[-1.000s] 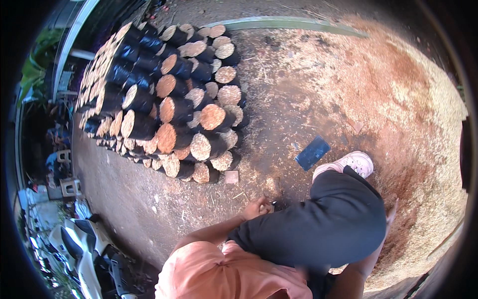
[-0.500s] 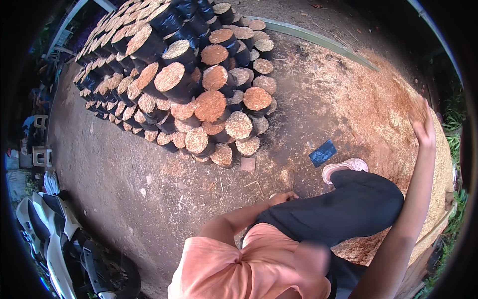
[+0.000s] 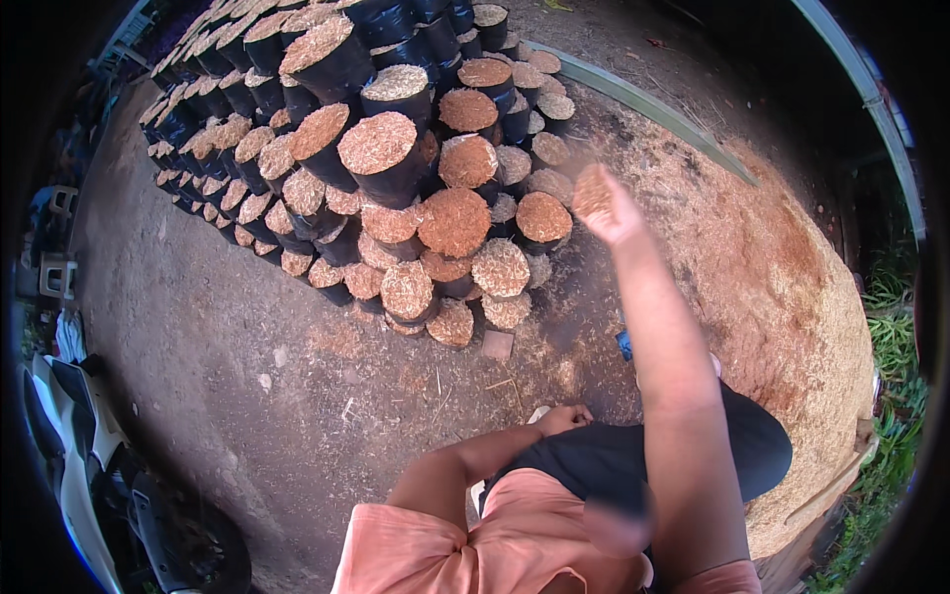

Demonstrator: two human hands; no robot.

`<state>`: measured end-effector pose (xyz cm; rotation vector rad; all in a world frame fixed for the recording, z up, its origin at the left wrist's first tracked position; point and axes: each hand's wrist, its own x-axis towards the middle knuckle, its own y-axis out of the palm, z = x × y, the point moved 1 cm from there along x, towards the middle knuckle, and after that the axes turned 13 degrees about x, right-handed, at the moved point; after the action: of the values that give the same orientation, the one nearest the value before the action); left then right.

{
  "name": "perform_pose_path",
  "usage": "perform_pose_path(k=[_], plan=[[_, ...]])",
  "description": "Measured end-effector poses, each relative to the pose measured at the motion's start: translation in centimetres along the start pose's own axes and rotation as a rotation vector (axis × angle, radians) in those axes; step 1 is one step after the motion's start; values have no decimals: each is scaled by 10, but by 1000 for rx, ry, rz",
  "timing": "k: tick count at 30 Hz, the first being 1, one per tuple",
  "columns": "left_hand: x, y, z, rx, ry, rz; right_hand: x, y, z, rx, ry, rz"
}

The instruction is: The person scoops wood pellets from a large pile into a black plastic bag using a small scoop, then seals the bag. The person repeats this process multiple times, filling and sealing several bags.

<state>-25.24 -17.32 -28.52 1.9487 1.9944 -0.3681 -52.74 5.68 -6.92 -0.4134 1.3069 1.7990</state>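
Note:
My right hand is raised at the right side of the stacked bags, palm up, with its fingers cupped round a handful of wood shavings. Many black plastic bags packed with shavings stand piled in tiers; one lower bag with a reddish-brown top is nearest to that hand. My left hand rests at my bent knee, its fingers loosely stretched and partly hidden, with nothing visible in them. A blue plastic piece on the ground is mostly covered by my right forearm.
A broad heap of shavings spreads at the right, with a wooden board along its far side. A small square tile lies before the stack. At the lower left stands a motorbike; plastic stools are at the left edge.
My right hand has swung left from over the heap to beside the stacked bags, bringing shavings with it. The forearm now covers much of the blue plastic piece. My left hand has barely moved.

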Motion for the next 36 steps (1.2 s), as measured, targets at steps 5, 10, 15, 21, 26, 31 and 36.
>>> perform_pose_path(k=[5, 10, 15, 21, 26, 31, 36], plan=[[3, 3, 2, 28, 33, -68, 32, -25, -45, -94, -147, 43], [2, 3, 2, -9, 18, -46, 43, -32, -59, -113, -297, 49], [2, 4, 3, -46, 7, -23, 33, -30, -66, -199, -363, 26], [2, 4, 3, -62, 19, -36, 27, -29, -72, -300, -437, 125], [0, -1, -2, -44, -16, 11, 23, -30, -74, -480, -535, 93], [-3, -6, -10, -27, -42, 32, 23, -34, -76, -743, -717, 184], [-5, -3, -8, -37, -58, 15, 27, -51, -85, -1398, -996, 306]])
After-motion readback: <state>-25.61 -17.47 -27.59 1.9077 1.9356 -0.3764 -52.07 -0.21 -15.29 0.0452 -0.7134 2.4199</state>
